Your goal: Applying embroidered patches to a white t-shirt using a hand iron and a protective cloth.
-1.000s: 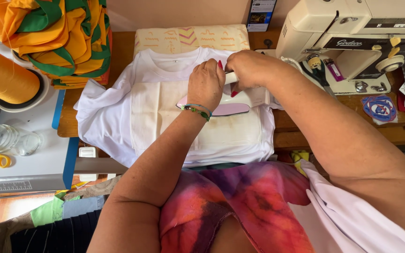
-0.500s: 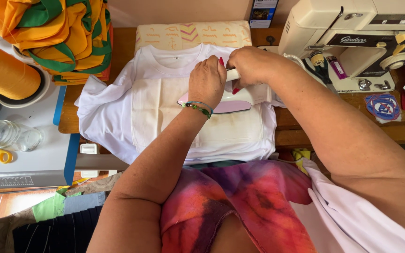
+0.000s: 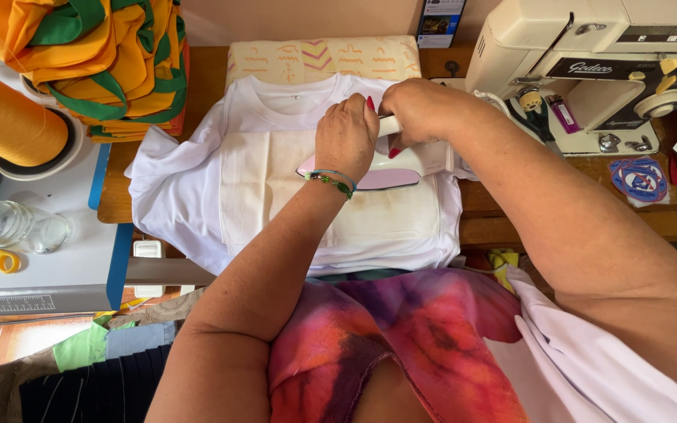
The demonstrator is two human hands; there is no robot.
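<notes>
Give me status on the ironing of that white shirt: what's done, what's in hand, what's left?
Done: the white T-shirt is laid flat, front up, with a pale sheet over its chest. In hand: both the left hand and right hand bear down on the iron, which sits on the sheet's upper middle. Left: hard to tell how much of the sheet is pressed; the sleeves look rumpled.
</notes>
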